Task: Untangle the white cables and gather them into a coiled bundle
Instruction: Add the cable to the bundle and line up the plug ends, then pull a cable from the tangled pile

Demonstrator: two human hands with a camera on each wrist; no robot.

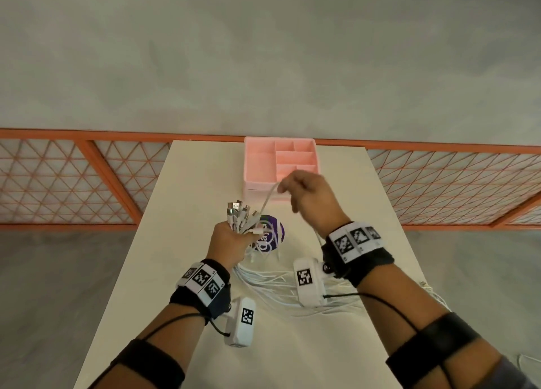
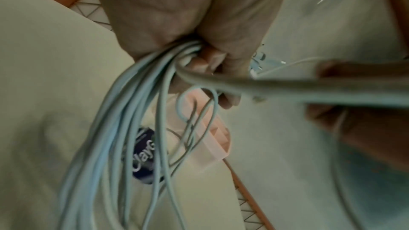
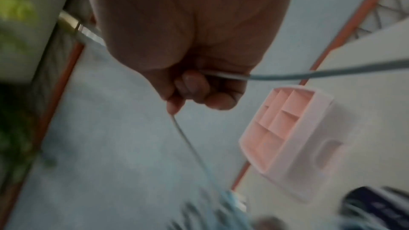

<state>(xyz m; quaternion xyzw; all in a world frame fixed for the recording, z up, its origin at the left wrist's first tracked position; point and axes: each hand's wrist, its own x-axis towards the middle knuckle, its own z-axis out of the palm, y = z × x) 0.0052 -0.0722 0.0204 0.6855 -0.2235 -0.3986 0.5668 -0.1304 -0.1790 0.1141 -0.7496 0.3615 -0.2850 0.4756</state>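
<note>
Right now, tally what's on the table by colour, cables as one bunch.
White: 1, the cable bunch, gripped by the left hand; the right hand pinches one strand.
Pink: 1, the organizer tray.
Purple: 1, the round sticker.
Total: 3

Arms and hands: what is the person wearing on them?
Both hands are bare. Each wrist has a black band topped with a strip of white tiles printed with black square codes. A white camera box bearing one more code hangs under each wrist, and a thin black wire runs back to a black strap on each forearm.
</note>
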